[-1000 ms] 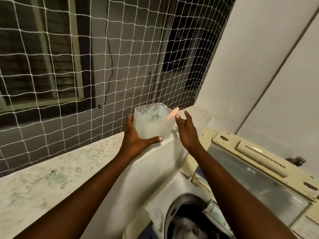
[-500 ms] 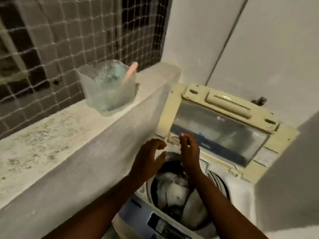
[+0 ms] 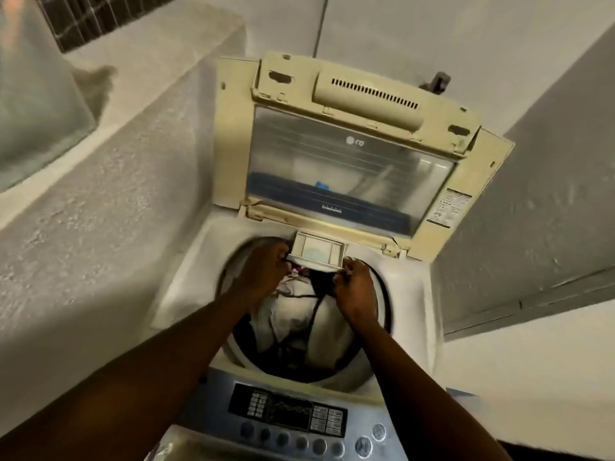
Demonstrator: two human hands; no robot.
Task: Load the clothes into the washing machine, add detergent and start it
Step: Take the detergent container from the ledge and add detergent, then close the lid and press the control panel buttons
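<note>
The washing machine (image 3: 299, 327) is a top-loading model and stands in the lower middle of the view, between a rough white ledge (image 3: 109, 181) at 9 o'clock and a grey wall at 3 o'clock. Its lid (image 3: 352, 151) is open and stands up at 12 o'clock; the frame is yellowed cream plastic, and the window in it is clear with thin lines and a small logo. The round drum opening is full of clothes (image 3: 299, 314): mostly white or cream cloth, with some dark pieces and a little pink one near the back.

At the back edge of the opening, at 12 o'clock from the drum, a small cream detergent drawer (image 3: 317, 251) is pulled out over the clothes. It has a few compartments, and the middle one looks pale blue.

The left hand (image 3: 263, 274) is at the left front corner of the drawer, fingers curled and pinching its edge. The right hand (image 3: 356, 287) is at the right front corner, fingers also curled and closed on the edge. Both hands are a little blurred.

The control panel (image 3: 289, 414) is at 6 o'clock, blue-grey, with a dark display, a row of round buttons and small square keys.

A translucent container (image 3: 36, 104) stands on the ledge at 10 o'clock, strongly blurred.
</note>
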